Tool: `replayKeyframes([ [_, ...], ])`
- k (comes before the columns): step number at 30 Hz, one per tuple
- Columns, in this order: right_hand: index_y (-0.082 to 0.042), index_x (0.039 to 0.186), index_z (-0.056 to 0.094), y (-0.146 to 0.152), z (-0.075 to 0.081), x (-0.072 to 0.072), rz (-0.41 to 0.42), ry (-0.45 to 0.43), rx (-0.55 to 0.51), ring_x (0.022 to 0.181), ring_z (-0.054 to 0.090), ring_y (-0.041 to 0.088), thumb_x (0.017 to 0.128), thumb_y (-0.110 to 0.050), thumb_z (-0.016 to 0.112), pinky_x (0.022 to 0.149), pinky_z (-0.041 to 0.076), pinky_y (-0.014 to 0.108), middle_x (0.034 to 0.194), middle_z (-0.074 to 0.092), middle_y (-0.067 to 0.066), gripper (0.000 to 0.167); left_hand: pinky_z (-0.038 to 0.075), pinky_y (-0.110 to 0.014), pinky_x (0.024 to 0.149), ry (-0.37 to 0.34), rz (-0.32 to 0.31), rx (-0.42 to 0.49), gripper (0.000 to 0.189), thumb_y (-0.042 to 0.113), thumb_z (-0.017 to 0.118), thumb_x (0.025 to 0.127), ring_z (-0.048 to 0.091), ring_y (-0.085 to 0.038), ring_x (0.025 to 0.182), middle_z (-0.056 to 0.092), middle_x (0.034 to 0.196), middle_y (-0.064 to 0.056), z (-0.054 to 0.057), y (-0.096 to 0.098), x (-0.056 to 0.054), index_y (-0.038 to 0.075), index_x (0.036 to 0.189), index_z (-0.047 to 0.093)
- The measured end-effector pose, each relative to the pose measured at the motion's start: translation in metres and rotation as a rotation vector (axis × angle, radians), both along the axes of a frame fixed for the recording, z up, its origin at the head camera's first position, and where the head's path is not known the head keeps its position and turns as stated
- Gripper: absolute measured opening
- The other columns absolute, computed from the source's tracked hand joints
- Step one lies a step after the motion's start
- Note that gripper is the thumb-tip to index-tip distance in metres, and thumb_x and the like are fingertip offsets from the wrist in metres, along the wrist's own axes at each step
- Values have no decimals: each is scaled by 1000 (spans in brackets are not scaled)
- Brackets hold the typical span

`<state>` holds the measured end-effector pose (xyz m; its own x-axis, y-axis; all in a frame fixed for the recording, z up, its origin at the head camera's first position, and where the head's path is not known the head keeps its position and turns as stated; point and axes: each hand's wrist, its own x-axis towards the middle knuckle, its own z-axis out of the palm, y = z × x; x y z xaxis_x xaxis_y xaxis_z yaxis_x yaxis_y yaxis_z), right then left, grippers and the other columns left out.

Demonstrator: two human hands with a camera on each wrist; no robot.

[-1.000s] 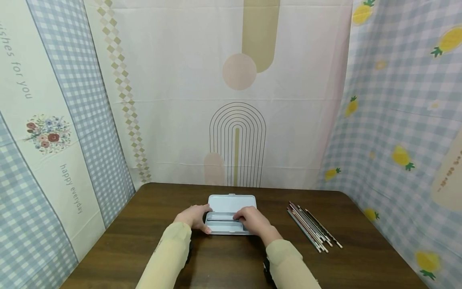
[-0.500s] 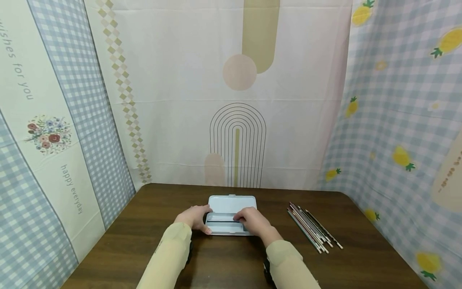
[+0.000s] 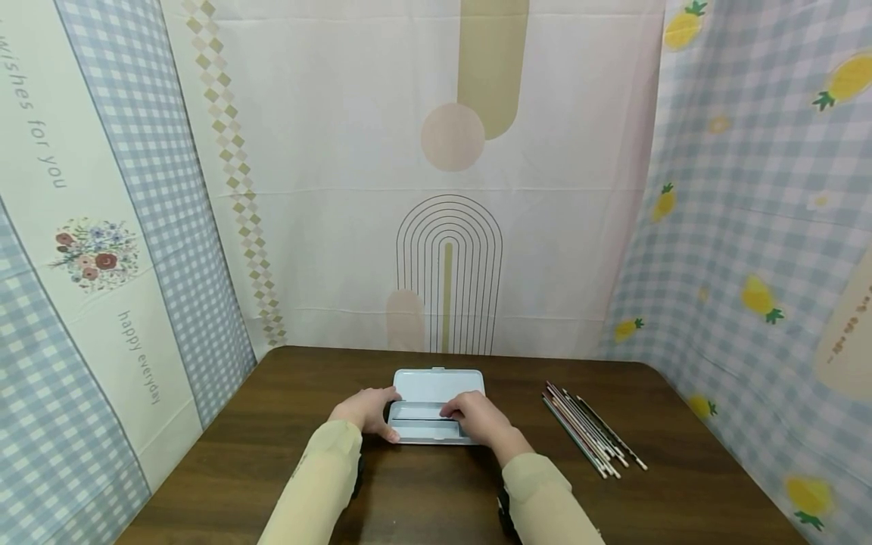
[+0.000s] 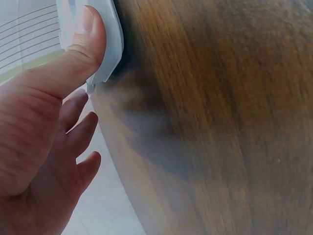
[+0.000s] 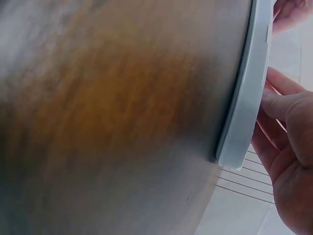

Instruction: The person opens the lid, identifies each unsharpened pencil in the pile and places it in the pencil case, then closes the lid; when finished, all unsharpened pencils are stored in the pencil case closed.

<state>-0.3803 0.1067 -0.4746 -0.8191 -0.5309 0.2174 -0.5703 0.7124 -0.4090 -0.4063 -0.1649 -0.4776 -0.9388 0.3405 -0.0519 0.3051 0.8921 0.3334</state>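
A pale blue pencil case lies on the table with its lid raised at the back. My left hand grips its left end, thumb at the front corner and fingers behind; the left wrist view shows the thumb along the case's edge. My right hand reaches over the right part with bent fingers. Their tips touch a pale inner part above a thin dark gap. In the right wrist view the thumb and index finger are close together behind the front wall; whether they pinch anything I cannot tell.
Several long pencils lie in a loose bundle on the brown wooden table, right of the case. Hanging patterned cloths enclose the table at the back and both sides.
The dark gap inside the case has shifted slightly toward the front edge and the pale part behind it appears wider. Both hands keep nearly the same place.
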Motion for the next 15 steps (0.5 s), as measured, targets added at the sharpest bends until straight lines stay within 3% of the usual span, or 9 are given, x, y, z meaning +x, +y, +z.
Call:
replayKeyframes([
  [1,-4,106,84,0,1,0,-1,2,-1,106,73,23,98,9,70,100,57,47,106,80,5,21,46,-60,109,-3,0,7,88,42,100,72,57,-39,135,63,146,-17,3,0,2,16,146,63],
  [3,-5,106,84,-1,2,-1,-9,-1,-1,106,72,23,98,8,70,100,57,47,106,80,4,21,44,-61,112,-44,35,24,86,34,102,71,55,-40,137,62,147,-17,24,7,18,14,146,64],
  [6,-7,106,85,-2,2,-1,-26,-10,-3,106,72,21,99,7,70,100,57,47,106,80,3,22,44,-61,112,-51,42,36,85,30,101,73,55,-41,137,62,146,-18,35,8,30,13,146,63],
  [15,-9,108,85,4,3,8,-57,-7,6,108,72,21,100,4,70,99,57,47,107,79,0,21,46,-60,109,-28,24,40,80,27,101,74,57,-40,134,65,142,-18,35,6,40,12,143,65],
])
